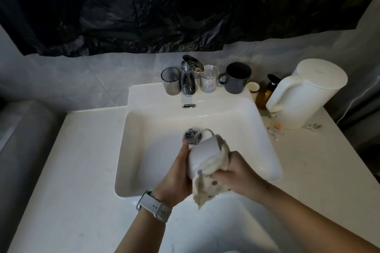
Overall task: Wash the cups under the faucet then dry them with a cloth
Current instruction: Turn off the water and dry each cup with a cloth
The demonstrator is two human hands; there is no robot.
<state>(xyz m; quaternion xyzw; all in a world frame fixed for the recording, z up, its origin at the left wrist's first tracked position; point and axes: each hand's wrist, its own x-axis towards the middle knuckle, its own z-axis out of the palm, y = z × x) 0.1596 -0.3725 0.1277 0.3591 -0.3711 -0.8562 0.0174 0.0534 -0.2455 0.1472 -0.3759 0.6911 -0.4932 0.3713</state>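
Over the white sink [265, 150] I hold a white cup [202, 153], tilted with its mouth toward the drain. My left hand [176, 174] grips the cup from the left side. My right hand [236, 172] holds a cream dotted cloth [211, 187] wrapped against the cup's right side and bottom. Behind the basin stands the chrome faucet [190, 76], with no water running. Beside it are a smoky glass cup [171, 81], a clear glass cup [208, 78] and a dark grey mug [236, 77].
A white kettle [304, 94] stands on the counter at the right, with an amber pump bottle [265, 92] and a small paper cup [253, 87] next to it. Small bits lie near the kettle's base. Black plastic sheeting hangs on the wall above.
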